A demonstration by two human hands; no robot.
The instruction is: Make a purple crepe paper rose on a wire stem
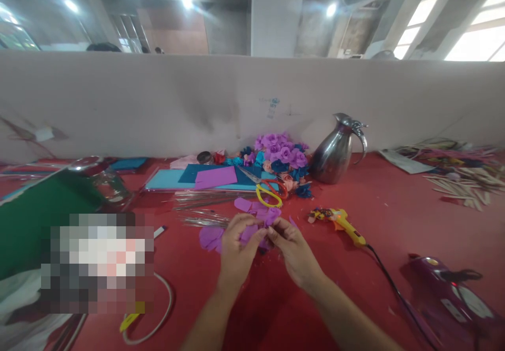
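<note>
Between my fingertips is a small purple paper flower [271, 216], its petals curled at the top. My left hand [241, 240] pinches it from the left side, thumb against fingers. From the right, my right hand [291, 243] pinches its base, the two thumbs almost meeting. Loose purple petals [211, 238] lie under and beside my left hand. Just beyond the flower rest scissors [269, 196] with red and yellow handles, their blades on purple paper [215, 177]. Thin wires [205, 218] lie to the left of my hands.
A yellow glue gun [344, 224] lies to the right, its cord running to a purple power box [450, 288]. Behind stand finished paper flowers [282, 153] and a metal jug [334, 153]. At the left are a glass jar [112, 185] and a white cable [170, 293]. Wooden sticks [465, 188] lie far right.
</note>
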